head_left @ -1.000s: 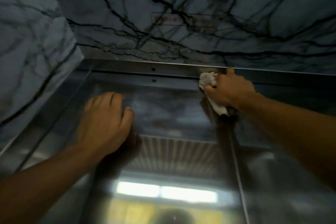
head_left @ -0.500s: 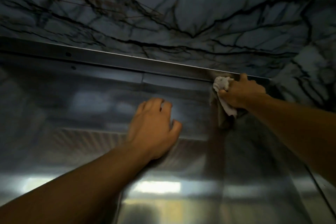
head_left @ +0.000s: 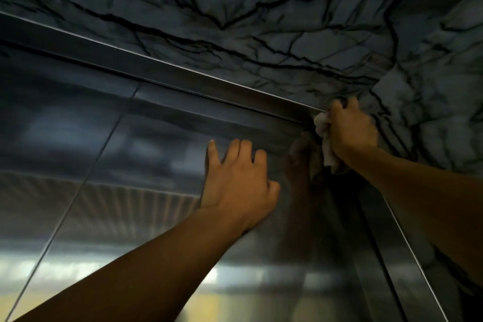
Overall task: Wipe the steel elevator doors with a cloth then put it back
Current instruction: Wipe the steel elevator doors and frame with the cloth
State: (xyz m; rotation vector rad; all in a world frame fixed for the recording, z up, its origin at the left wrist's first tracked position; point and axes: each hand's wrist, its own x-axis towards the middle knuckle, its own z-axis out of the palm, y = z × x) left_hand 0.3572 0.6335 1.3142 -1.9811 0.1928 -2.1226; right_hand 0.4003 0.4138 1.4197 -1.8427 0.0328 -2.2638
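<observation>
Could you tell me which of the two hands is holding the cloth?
The right hand, up in the door frame's top corner, grips the white cloth; the left hand rests flat on the steel.

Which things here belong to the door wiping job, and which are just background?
Job: cloth, right hand gripping it, left hand pressed flat on the steel door, top door frame.
Background: marble wall.

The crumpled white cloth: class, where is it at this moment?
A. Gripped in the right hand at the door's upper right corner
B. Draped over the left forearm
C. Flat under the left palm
A: the right hand grips the crumpled white cloth against the steel elevator door near the top frame; the left hand rests flat and bare on the steel.
</observation>
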